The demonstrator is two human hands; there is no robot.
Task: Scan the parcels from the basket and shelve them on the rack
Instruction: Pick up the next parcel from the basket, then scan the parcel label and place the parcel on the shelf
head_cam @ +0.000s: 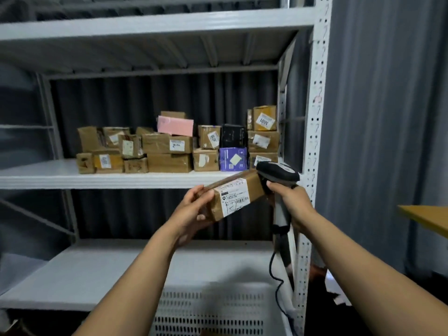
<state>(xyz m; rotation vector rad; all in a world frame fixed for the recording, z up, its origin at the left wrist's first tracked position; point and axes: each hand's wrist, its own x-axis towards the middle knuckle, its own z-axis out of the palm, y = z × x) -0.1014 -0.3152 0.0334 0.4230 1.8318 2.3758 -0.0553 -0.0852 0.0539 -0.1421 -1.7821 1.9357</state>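
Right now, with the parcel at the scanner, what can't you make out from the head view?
- Label on the held parcel: print too small and blurred to read.
- Scanner window: hidden behind the parcel's end, so beam alignment is unclear.
- Basket contents: cut off by the bottom edge and covered by the forearms.
- Shelved parcels: most label codes are too small.
- Right hand: trigger finger unclear.

Parcel storeroom or small depot indicated. White slotted steel rack (317, 98) seen at 12 o'clock; labelled cardboard parcels (169, 146) stacked on its middle shelf. Grey curtain (378, 117) hung at 2 o'clock. Perforated white basket (213, 309) at 6 o'clock.
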